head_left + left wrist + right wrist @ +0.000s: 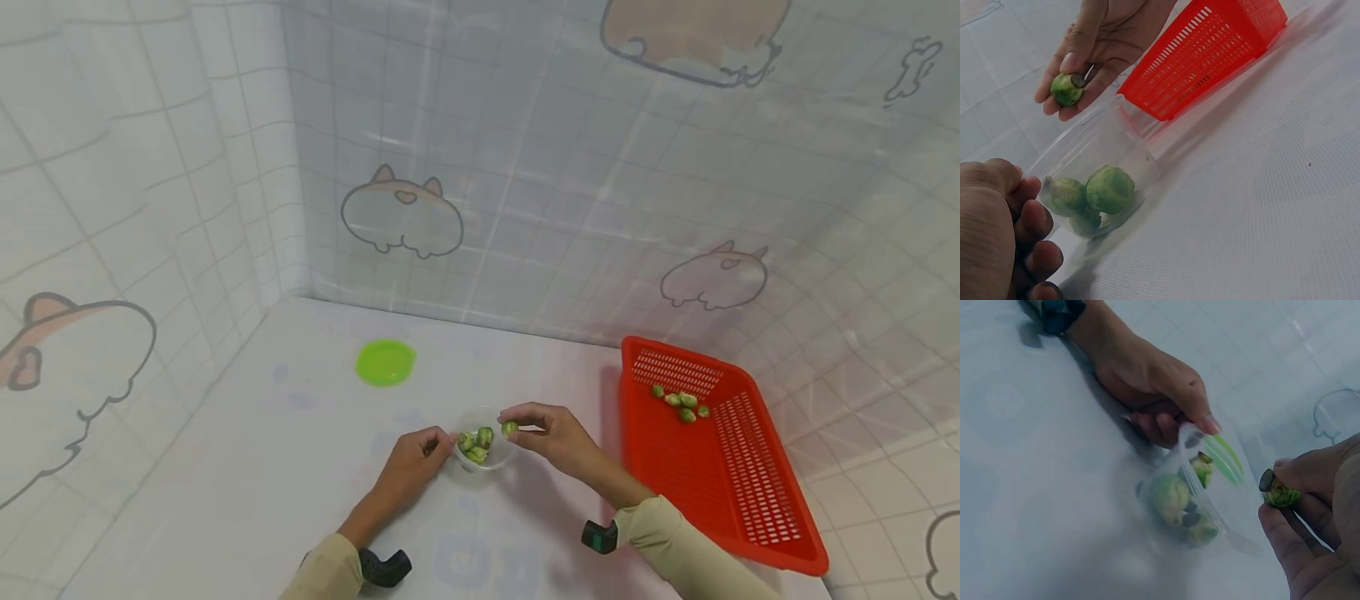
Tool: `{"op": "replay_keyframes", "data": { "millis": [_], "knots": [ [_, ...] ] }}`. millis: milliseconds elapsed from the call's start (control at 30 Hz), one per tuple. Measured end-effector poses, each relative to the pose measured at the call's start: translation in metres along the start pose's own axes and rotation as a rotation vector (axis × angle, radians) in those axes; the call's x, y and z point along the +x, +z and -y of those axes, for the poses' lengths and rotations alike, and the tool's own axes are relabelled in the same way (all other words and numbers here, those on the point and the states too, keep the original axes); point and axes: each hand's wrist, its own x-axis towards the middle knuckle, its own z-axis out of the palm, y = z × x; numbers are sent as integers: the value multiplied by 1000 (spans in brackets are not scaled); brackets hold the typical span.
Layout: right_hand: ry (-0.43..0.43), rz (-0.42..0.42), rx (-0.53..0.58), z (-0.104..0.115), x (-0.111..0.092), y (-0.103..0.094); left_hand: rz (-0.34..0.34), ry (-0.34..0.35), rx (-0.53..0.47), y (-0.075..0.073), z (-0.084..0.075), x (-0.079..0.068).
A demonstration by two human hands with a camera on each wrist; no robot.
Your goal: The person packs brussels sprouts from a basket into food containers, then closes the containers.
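A clear plastic tub [497, 460] stands on the table with several Brussels sprouts [477, 455] inside. My left hand [411, 463] pinches the tub's rim at its left side, thumb on top, as the right wrist view shows. In my right hand [558, 437] a single Brussels sprout [510, 429] is pinched between thumb and fingers, just over the tub's right rim. Its cut stem end shows in the right wrist view, where the sprout [1282, 495] is apart from the tub.
To the right stands a red plastic basket [675, 467] with slotted walls, holding several Brussels sprouts [684, 402] at its far end. A bright green round lid [386, 363] lies on the white table [300, 433] behind the tub. A patterned curtain [480, 167] hangs around the table.
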Motion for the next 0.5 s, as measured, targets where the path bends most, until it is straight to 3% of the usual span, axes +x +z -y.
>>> {"op": "replay_keyframes", "data": {
  "millis": [267, 500],
  "knots": [
    [-3, 39, -34, 1, 6, 16, 1, -2, 12, -1, 0, 1],
    [-42, 80, 16, -1, 9, 28, -1, 8, 7, -1, 2, 2]
  ]
}}
